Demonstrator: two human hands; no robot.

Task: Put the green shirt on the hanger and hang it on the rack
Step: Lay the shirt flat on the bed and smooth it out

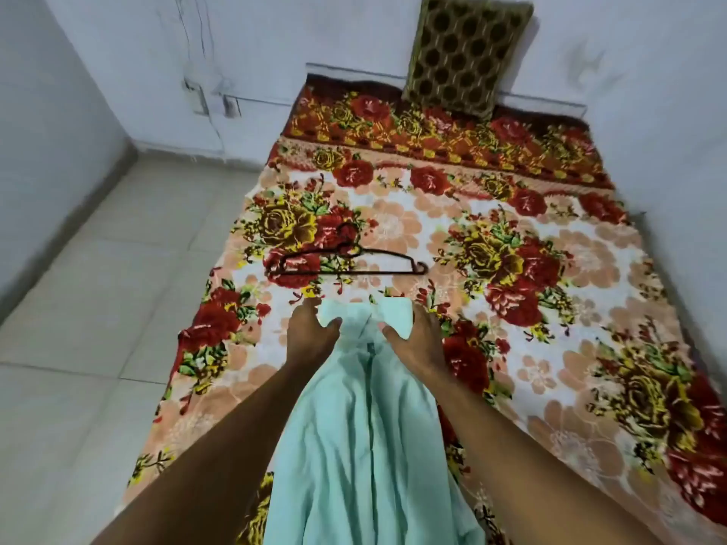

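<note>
Holding the green shirt [354, 418] up by its collar end, both hands have a grip on it: the left hand [310, 334] pinches the collar's left side and the right hand [413, 340] has its fingers curled round the right side. So the shirt hangs between the arms, bunched in long folds over the near end of the bed [570, 348], collar pointing away from the person. The hanger [346, 261] lies flat on the flowery blanket just beyond the collar, not touching it, hook toward the far wall. A patterned pillow [464, 53] leans on that wall. No rack in view, so can't say where it ends up.

What could go wrong, I reckon: the fabric is all bunched, so feeding the hanger in could catch a fold or the neck opening and leave one shoulder sliding off. Letting go with one hand to reach for the hanger might also drop that side onto the bed.
</note>
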